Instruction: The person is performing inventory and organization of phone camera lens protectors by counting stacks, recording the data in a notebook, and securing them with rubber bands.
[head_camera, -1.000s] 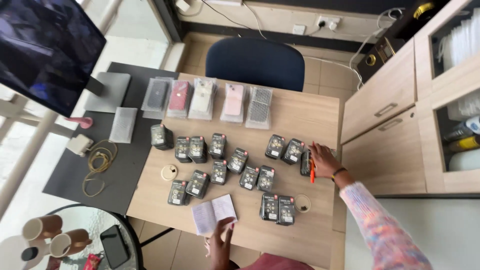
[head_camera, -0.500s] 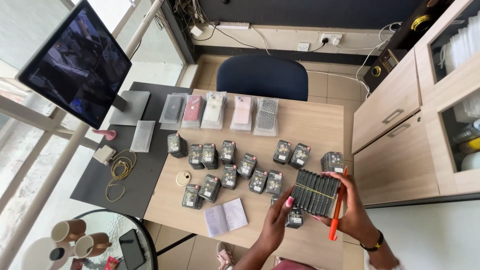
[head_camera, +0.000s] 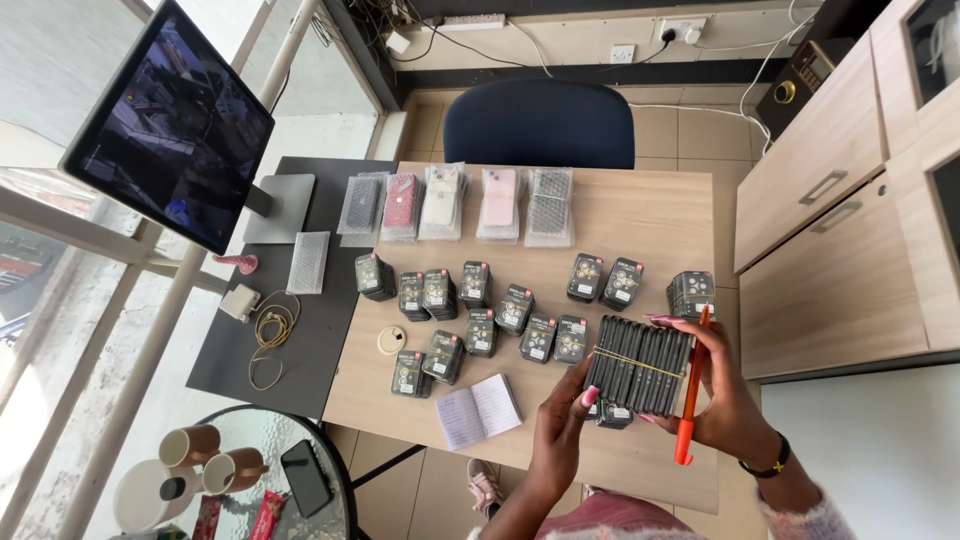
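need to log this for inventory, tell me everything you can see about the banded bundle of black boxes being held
The bundle is a row of slim black boxes stacked side by side, bound across the middle by a thin yellowish rubber band. It is held above the wooden table, raised off it. The left hand grips its left end, the right hand its right end, where an orange pen lies against it.
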